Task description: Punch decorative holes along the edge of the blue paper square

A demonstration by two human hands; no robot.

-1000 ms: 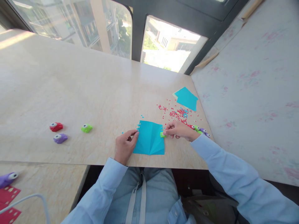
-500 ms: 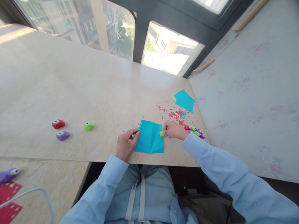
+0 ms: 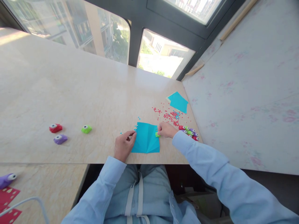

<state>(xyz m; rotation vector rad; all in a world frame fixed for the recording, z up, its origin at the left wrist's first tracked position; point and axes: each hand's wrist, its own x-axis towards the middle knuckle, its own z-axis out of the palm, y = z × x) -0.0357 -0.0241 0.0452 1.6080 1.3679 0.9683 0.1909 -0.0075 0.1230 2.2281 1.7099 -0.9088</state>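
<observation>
A creased sheet of blue paper (image 3: 146, 138) lies on the table near its front edge, with small punched holes along its left and right edges. My left hand (image 3: 124, 144) pinches the paper's left edge. On the right edge, my right hand (image 3: 166, 129) is closed around a small green craft punch (image 3: 157, 134), which sits on the paper's margin. Most of that punch is hidden by my fingers. A few blue punched bits (image 3: 139, 118) are scattered by the sheet's upper left corner.
Red and blue confetti (image 3: 171, 117) and more blue paper (image 3: 178, 102) lie beyond my right hand. Several craft punches (image 3: 189, 132) cluster by the wall. Red (image 3: 55, 128), purple (image 3: 60, 139) and green (image 3: 86, 129) punches stand at left. Punched red paper (image 3: 8, 196) and a white cable (image 3: 28, 199) are lower left.
The whole view has shifted slightly, so everything on the right appears farther left. Both hands keep their places on the blue paper, and the green punch stays at its right edge.
</observation>
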